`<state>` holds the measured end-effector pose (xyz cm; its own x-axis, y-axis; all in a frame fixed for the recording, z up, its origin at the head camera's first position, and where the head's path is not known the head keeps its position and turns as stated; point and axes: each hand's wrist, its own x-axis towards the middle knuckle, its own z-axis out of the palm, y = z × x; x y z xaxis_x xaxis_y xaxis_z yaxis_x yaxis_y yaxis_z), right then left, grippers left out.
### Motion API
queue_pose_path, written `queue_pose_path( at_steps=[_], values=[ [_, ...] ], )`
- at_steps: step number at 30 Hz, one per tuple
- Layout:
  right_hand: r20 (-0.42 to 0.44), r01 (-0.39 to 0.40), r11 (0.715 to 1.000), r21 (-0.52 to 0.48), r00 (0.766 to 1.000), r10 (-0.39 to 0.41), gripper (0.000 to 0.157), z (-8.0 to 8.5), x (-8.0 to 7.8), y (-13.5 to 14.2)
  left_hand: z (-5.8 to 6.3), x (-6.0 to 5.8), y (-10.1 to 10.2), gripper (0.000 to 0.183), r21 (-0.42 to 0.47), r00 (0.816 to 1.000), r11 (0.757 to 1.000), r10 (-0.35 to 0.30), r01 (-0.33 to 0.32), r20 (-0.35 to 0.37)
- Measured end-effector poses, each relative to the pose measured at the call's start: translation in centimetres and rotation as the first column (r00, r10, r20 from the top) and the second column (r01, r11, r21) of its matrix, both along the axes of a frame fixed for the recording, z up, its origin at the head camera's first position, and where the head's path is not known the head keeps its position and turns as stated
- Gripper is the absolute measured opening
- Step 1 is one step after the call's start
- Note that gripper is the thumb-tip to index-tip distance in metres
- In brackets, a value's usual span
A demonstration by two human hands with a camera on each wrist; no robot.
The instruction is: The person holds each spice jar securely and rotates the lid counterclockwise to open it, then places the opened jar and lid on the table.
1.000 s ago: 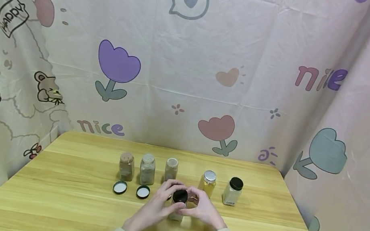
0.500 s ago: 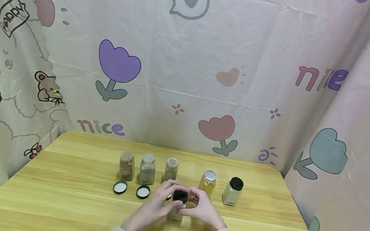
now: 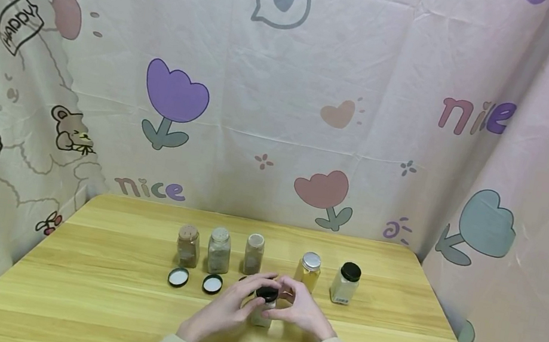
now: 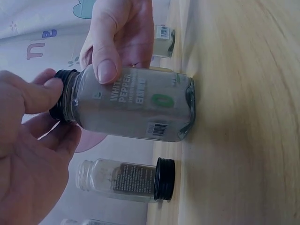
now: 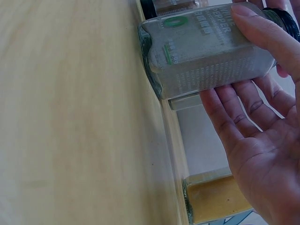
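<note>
A glass jar of white pepper (image 4: 136,108) stands upright on the table in front of the person. My left hand (image 3: 224,308) pinches its black lid (image 4: 58,111) between thumb and fingers; the lid sits at the jar's neck. On the other side, my right hand (image 3: 303,309) holds the jar's body, thumb on the label side and fingers against the opposite side, as the right wrist view shows. In the head view both hands partly cover the jar. Whether the lid is loose on the thread I cannot tell.
Behind the hands stand three lidless jars, one brown (image 3: 188,247), one grey (image 3: 219,251) and one darker (image 3: 253,254). Black lids (image 3: 178,277) lie before them. Further right are a silver-capped yellow jar (image 3: 309,269) and a black-capped pale jar (image 3: 345,284). Patterned curtains surround the wooden table (image 3: 97,286).
My left hand and wrist have shifted slightly left and toward the person, fingers turning at the lid. The right hand and the white pepper jar have stayed in place.
</note>
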<state>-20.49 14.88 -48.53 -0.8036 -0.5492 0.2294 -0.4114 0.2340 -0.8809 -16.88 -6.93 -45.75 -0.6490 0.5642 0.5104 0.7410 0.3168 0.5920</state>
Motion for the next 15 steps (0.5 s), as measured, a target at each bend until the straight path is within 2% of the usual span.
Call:
queue_pose_path(
  at_steps=[3,7,10,12,15],
  values=[
    [-0.001,0.008,1.0,0.003,1.0,-0.008,0.043,0.0,0.02,-0.03,-0.01,0.06,0.14,0.037,0.009,0.999,0.999,0.031,-0.031,-0.009],
    [0.009,0.018,1.0,0.01,1.0,-0.018,0.043,0.1,0.06,-0.07,-0.09,0.27,0.57,0.035,0.015,0.991,0.991,0.13,-0.13,-0.008],
    [0.014,0.022,1.0,0.016,1.0,-0.023,0.042,0.19,0.09,-0.09,-0.07,0.37,0.8,0.04,0.013,0.983,0.983,0.181,-0.181,0.01],
    [0.012,0.022,1.0,0.019,1.0,-0.022,0.041,0.25,0.12,-0.1,-0.04,0.37,0.8,0.042,0.015,0.983,0.983,0.181,-0.182,0.024],
    [0.006,0.019,1.0,0.023,1.0,-0.019,0.042,0.27,0.16,-0.11,0.1,0.35,0.58,0.042,0.017,0.99,0.99,0.138,-0.139,0.037]
  ],
)
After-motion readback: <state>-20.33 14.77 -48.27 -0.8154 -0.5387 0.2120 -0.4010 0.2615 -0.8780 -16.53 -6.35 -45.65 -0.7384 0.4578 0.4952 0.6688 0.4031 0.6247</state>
